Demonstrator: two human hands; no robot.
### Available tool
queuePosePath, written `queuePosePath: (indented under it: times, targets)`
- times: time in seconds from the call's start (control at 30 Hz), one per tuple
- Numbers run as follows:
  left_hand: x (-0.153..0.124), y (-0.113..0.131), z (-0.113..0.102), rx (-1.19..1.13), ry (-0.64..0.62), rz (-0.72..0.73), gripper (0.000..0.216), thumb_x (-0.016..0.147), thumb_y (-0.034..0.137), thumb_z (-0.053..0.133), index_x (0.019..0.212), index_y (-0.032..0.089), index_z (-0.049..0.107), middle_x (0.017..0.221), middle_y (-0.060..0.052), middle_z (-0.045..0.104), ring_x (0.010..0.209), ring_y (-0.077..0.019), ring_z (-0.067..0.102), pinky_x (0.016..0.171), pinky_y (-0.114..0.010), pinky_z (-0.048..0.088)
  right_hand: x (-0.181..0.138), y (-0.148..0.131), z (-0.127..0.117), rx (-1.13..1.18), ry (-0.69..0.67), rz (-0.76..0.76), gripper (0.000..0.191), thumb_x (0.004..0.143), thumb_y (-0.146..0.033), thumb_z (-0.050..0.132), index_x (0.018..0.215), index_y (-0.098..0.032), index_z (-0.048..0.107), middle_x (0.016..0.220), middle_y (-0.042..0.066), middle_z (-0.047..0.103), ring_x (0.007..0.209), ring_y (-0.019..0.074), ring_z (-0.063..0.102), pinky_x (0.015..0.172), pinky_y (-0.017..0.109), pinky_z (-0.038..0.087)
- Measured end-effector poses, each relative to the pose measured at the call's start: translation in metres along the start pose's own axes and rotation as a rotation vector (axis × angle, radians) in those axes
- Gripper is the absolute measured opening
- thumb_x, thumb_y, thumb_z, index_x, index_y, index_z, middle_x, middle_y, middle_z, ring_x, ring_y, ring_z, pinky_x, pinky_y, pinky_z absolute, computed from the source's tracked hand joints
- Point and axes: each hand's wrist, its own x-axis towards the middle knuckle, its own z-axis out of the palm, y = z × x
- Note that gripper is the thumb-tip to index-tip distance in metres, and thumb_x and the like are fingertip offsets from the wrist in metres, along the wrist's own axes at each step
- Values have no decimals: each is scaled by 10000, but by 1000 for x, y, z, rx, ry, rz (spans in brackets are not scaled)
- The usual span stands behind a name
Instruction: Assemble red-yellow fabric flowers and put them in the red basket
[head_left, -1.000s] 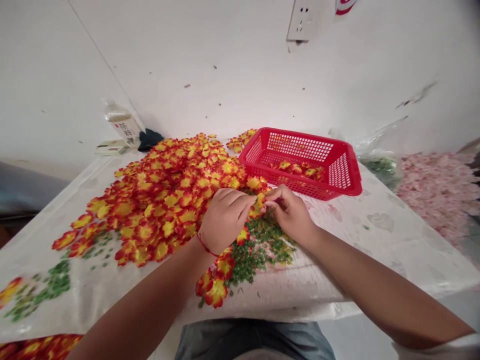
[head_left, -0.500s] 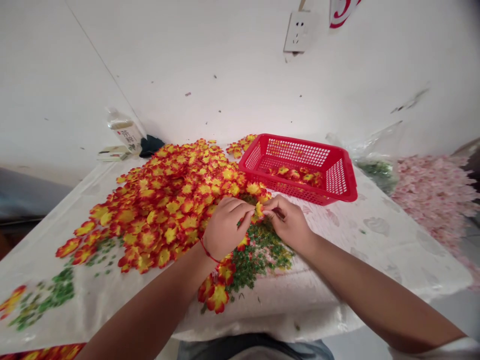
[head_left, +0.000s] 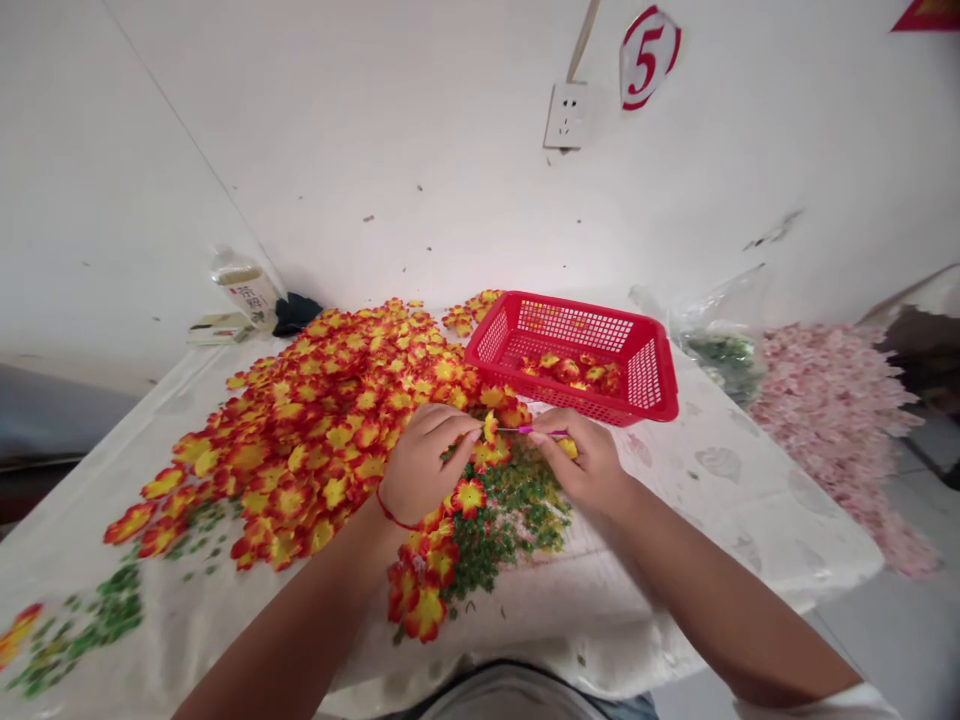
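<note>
Over the table, my left hand (head_left: pixel 429 462) is closed in a pinch at the edge of a small yellow artificial flower (head_left: pixel 490 428). A thin metal shaft runs from that flower to my right hand (head_left: pixel 585 458), whose fingers are wrapped round the tool's pink-purple handle (head_left: pixel 526 430). Another yellow bloom (head_left: pixel 568 447) shows against the right hand's fingers. Below both hands lies a heap of small green pieces (head_left: pixel 502 530), with several red-and-yellow flowers (head_left: pixel 426 590) along its left side. A big pile of red-and-yellow flower heads (head_left: pixel 330 420) spreads left of my left hand.
A red plastic basket (head_left: pixel 645 408) with some flowers inside stands behind my right hand. Bagged greenery (head_left: pixel 724 362) and a mass of pink flowers (head_left: pixel 817 420) are at the right. A clear package (head_left: pixel 244 285) and a dark cloth (head_left: pixel 296 314) sit at the back left.
The tool's pink-purple handle and thin shaft now show between my hands, which have drawn slightly apart. The camera view has tilted up and shifted right.
</note>
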Motion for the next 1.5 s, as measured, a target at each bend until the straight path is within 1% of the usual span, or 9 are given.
queuePosePath:
  times: [0.13, 0.23, 0.4, 0.53, 0.77, 0.9, 1.03, 1.2, 1.5]
  targets:
    - [17, 0, -7, 13, 126, -97, 150, 1141, 236, 657, 1068, 230, 788, 1014, -61, 847, 967, -212, 811, 919, -351, 661, -10, -6, -21, 8, 261, -10, 34, 1080, -272, 751, 1109, -289, 751, 965, 52, 847, 869, 245, 838, 762, 389, 676]
    - [49, 4, 4, 27, 124, -37, 142, 1142, 240, 666, 1095, 230, 800, 1032, -60, 854, 994, -225, 804, 976, -383, 638, -23, -11, -30, 11, 370, 63, 38, 1063, -277, 784, 1083, -278, 752, 964, 59, 829, 811, 233, 818, 725, 382, 672]
    - [110, -5, 51, 159, -56, -84, 120, 1108, 214, 714, 1077, 220, 830, 1098, -74, 869, 1084, -290, 790, 1082, -485, 595, -43, -18, -28, -82, 333, 135, 41, 1067, -293, 781, 1030, -275, 776, 911, 56, 833, 800, 226, 820, 724, 355, 683]
    - [120, -19, 69, 219, -139, -169, 178, 1014, 138, 780, 1155, 207, 863, 1186, -116, 868, 1175, -347, 774, 1096, -540, 599, -51, -15, -25, -99, 281, 145, 77, 1065, -312, 773, 1003, -273, 795, 884, 54, 839, 764, 229, 815, 672, 341, 674]
    - [69, -1, 6, 73, -92, -269, 355, 1204, 327, 501, 1179, 222, 839, 1224, -95, 851, 1212, -305, 758, 1145, -502, 553, -53, -5, -26, -79, 201, 193, 113, 1080, -292, 756, 1067, -285, 868, 967, 45, 857, 880, 210, 832, 808, 338, 670]
    - [27, 21, -22, 32, -61, -370, 364, 1205, 368, 500, 1159, 258, 843, 1213, -66, 853, 1197, -287, 763, 1153, -484, 537, -56, 0, -25, -54, 160, 283, 196, 1125, -371, 703, 1139, -299, 885, 1092, 70, 884, 1002, 245, 849, 871, 384, 669]
    - [-18, 37, -29, 40, -81, -467, 287, 1166, 404, 583, 1150, 282, 842, 1239, -53, 852, 1233, -301, 761, 1183, -505, 518, -62, 2, -23, -24, 142, 357, 243, 1140, -433, 673, 1148, -298, 875, 1133, 74, 896, 1042, 265, 857, 931, 426, 677]
    - [-60, 46, -30, 50, -65, -559, 276, 1141, 442, 617, 1188, 301, 850, 1282, -55, 851, 1270, -320, 760, 1182, -535, 529, -70, 6, -22, -81, 97, 312, 230, 1132, -382, 668, 1198, -296, 870, 1192, 87, 897, 1085, 277, 856, 942, 445, 682]
    - [-83, 45, -43, 74, 11, -588, 258, 1135, 435, 634, 1175, 312, 857, 1261, -54, 853, 1253, -308, 764, 1180, -532, 551, -74, 14, -20, -366, -18, 271, 239, 1086, -275, 675, 1195, -241, 885, 1158, 135, 891, 1117, 361, 790, 1006, 585, 674]
